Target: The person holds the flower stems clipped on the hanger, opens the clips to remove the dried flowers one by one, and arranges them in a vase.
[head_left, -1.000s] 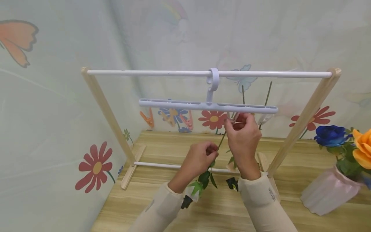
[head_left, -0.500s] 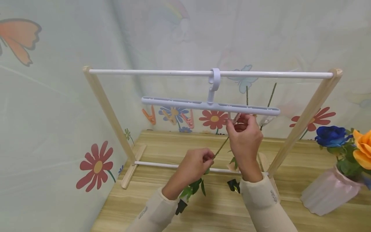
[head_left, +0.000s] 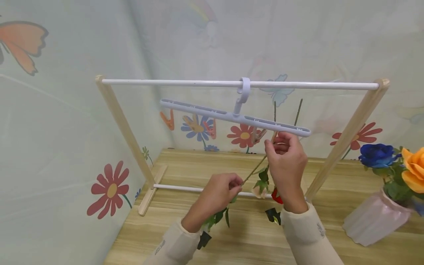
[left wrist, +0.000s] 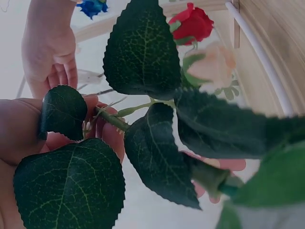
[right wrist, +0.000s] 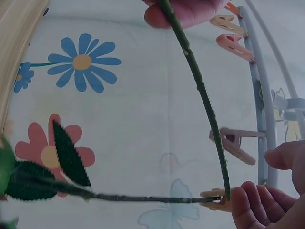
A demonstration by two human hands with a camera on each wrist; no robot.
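Left hand: thumb and fingers clamped on a stem beside its leaves, presumably to steer the bare end. The stem slants upward from this grip, its tip just beside the fingers of the right hand. The right thumb and fingers stand apart near the tan clip; whether they press it cannot be told. The clear clip hangs nearby. Beyond, the pale rose and red rose hang head-down. The hanger tilts right-end-low, probably pulled by load or hand, its hook over the rod.
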